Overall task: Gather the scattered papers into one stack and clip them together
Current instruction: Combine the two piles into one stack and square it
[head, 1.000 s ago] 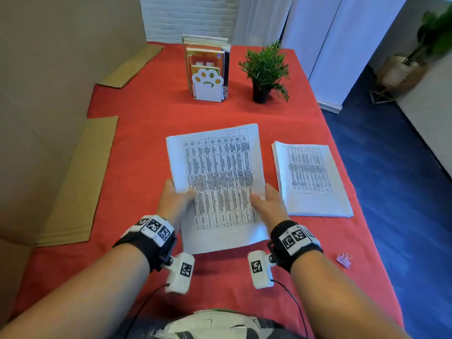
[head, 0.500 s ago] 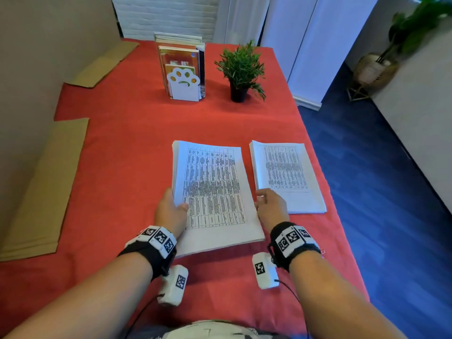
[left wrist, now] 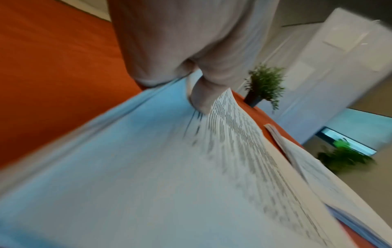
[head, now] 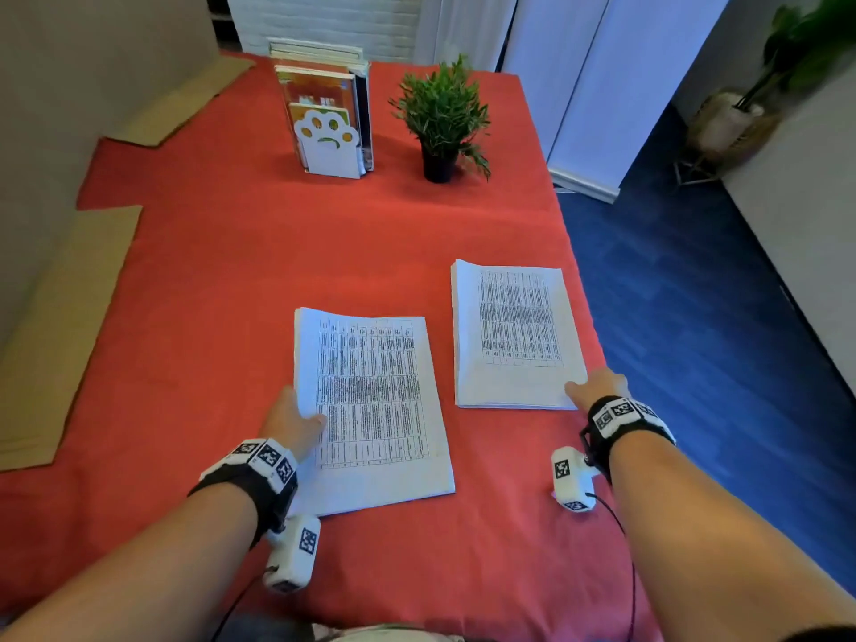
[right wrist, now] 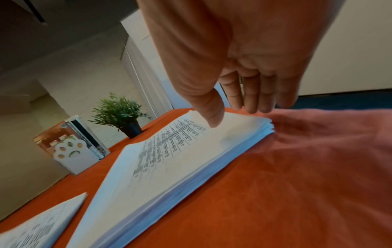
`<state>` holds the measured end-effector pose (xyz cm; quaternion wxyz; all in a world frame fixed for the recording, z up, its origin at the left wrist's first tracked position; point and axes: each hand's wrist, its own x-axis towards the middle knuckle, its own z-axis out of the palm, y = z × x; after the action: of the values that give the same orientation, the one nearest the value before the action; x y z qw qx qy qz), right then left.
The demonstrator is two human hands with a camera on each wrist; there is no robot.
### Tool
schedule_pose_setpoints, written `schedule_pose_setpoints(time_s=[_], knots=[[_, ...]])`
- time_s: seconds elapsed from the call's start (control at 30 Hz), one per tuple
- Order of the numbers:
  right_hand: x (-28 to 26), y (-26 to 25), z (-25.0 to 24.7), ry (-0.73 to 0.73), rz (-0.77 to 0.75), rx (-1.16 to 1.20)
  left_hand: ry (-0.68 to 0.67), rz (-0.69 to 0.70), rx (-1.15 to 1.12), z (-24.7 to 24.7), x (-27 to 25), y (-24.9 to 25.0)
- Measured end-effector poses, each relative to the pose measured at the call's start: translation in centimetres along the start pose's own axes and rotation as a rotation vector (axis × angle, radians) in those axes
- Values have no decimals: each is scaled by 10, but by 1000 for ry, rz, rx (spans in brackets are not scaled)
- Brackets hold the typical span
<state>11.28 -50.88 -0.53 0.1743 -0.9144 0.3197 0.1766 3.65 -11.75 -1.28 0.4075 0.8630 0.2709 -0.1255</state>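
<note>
The left hand (head: 292, 421) rests at the left edge of the near stack of papers (head: 370, 410), its thumb lying on the top sheet; in the left wrist view the other fingers are hidden behind the paper edge, so I cannot tell if they are spread or curled under it. This stack lies a little turned on the red tablecloth (head: 278, 252), and the sheets at its near corner do not look fully aligned.

The right hand (head: 597, 386) is at the near right corner of the second stack (head: 512, 335), just beside the first one on the right. In the right wrist view the thumb (right wrist: 212, 107) presses on the top sheet and the four fingers (right wrist: 254, 94) are together, pointing down behind the corner, not yet closed on it.

This second stack lies close to the right edge of the table. If the right hand lifts only the corner, I think the loose sheets can fan out or slide to the floor. If the left hand relaxes, the near stack may shift on the cloth.

Farther away stand a bookend with books (head: 331, 127) and a small potted plant (head: 440, 118). I see no clip in these views
</note>
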Motion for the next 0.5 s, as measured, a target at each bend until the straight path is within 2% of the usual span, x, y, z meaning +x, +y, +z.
schedule_pose_setpoints(time_s=[0.13, 0.23, 0.37, 0.43, 0.5], knots=[[12, -9, 7, 4, 47, 38, -55, -179, -183, 0, 8, -6], [18, -15, 7, -21, 67, 121, -64, -250, -231, 0, 15, -8], [26, -22, 8, -124, 30, 256, -74, -259, -147, 0, 16, -7], [19, -30, 2, -98, -33, 333, -81, -254, -126, 0, 15, -7], [10, -40, -9, -2, -128, 406, -91, -262, -146, 1, 14, -7]])
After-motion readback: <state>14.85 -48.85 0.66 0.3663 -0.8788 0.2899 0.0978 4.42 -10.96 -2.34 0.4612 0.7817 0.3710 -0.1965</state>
